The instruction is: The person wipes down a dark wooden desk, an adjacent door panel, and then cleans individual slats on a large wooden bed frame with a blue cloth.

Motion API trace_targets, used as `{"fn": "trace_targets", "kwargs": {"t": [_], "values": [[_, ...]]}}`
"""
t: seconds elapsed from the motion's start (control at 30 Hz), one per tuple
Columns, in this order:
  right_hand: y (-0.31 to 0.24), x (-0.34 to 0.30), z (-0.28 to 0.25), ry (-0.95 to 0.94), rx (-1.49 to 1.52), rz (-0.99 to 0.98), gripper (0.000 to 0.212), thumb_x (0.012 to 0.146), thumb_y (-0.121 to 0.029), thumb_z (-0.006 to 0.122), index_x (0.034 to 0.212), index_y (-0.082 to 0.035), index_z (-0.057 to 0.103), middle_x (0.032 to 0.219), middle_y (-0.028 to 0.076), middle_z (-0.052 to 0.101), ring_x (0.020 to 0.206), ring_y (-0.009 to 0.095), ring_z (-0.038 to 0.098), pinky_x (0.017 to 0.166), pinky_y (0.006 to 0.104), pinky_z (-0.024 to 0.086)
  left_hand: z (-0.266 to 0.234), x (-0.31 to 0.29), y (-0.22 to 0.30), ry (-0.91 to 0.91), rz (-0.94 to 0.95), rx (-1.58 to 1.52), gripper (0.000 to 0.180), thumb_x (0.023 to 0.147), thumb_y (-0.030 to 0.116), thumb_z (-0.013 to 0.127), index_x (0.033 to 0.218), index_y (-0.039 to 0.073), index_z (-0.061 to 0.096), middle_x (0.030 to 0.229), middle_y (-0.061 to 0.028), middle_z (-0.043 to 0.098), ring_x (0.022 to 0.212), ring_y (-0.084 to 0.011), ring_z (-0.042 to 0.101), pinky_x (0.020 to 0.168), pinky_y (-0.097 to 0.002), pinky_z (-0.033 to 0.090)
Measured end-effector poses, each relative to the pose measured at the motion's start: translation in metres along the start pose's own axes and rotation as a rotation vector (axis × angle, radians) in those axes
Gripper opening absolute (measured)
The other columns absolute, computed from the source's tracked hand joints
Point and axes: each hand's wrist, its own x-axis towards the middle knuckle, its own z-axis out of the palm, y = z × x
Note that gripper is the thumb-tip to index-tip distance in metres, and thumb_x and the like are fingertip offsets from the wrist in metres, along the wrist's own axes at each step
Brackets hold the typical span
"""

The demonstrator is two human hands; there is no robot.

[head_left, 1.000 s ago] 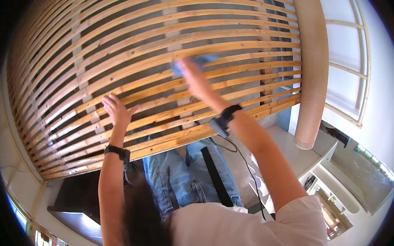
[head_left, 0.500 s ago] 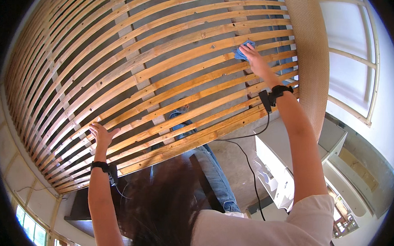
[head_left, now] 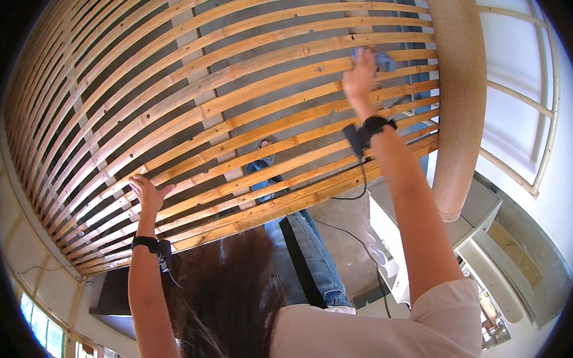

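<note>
Before me spreads a bed frame of pale wooden slats (head_left: 253, 67), with dark gaps between them. My left hand (head_left: 148, 192) rests on the slats near their left front part, fingers spread and holding nothing. Farther off on the right, my right hand (head_left: 360, 81) is over the slats, slightly blurred. A blue cloth (head_left: 384, 61) is bunched under and beside its fingers, against the slats. Part of the cloth is hidden by the hand. Each wrist wears a black strap with a small device, and a cable hangs from the right one.
A rolled woven mat (head_left: 457, 97) lies across the slats' right end. Beyond it is a white wall with a pale frame (head_left: 519, 97). A white cabinet (head_left: 395, 244) stands at lower right. A black cable (head_left: 354, 234) trails over the floor. My legs in jeans (head_left: 315, 260) are below the front rail.
My right hand has shifted slightly left across the slats, its forearm swinging left too, with the cloth now partly to its right. The left hand stays in place.
</note>
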Motion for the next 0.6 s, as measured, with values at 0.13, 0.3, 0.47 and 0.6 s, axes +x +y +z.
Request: {"fn": "trace_targets", "kwargs": {"t": [0.13, 0.3, 0.47, 0.6], "values": [[-0.114, -0.063, 0.006, -0.187, 0.180, -0.116, 0.062, 0.074, -0.001, 0.047, 0.132, 0.001, 0.024, 0.136, 0.025, 0.023, 0.129, 0.037, 0.018, 0.105, 0.0488, 0.012, -0.007, -0.005, 0.005, -0.031, -0.052, 0.022, 0.126, 0.056, 0.059, 0.069, 0.125, -0.020, 0.000, 0.131, -0.0416, -0.004, 0.126, -0.0484, -0.003, 0.104, -0.0493, 0.003], [-0.232, -0.130, 0.020, -0.178, 0.312, -0.306, 0.055, 0.072, 0.004, 0.046, 0.125, 0.001, 0.033, 0.130, 0.023, 0.032, 0.124, 0.036, 0.028, 0.102, 0.0478, 0.020, -0.003, 0.000, 0.009, -0.023, -0.014, 0.005, 0.128, 0.056, 0.063, 0.066, 0.125, -0.021, -0.001, 0.130, -0.0419, -0.004, 0.125, -0.0505, -0.004, 0.103, -0.0521, 0.003], [-0.246, -0.126, 0.020, -0.359, 0.721, -0.467, 0.039, 0.072, 0.004, 0.046, 0.109, -0.005, 0.053, 0.117, 0.016, 0.048, 0.113, 0.032, 0.041, 0.096, 0.0411, 0.032, -0.003, 0.002, 0.011, -0.008, -0.038, 0.016, 0.128, 0.056, 0.061, 0.069, 0.124, -0.021, -0.002, 0.129, -0.0439, -0.004, 0.124, -0.0517, -0.003, 0.103, -0.0529, 0.003], [-0.193, -0.086, 0.001, -0.130, 0.179, -0.455, 0.042, 0.070, 0.005, 0.050, 0.109, -0.009, 0.052, 0.117, 0.018, 0.046, 0.110, 0.038, 0.041, 0.093, 0.0410, 0.035, -0.014, -0.013, 0.018, -0.016, -0.066, 0.051, 0.125, 0.058, 0.060, 0.067, 0.125, -0.021, -0.001, 0.129, -0.0435, -0.003, 0.125, -0.0509, -0.002, 0.104, -0.0517, 0.004]]}}
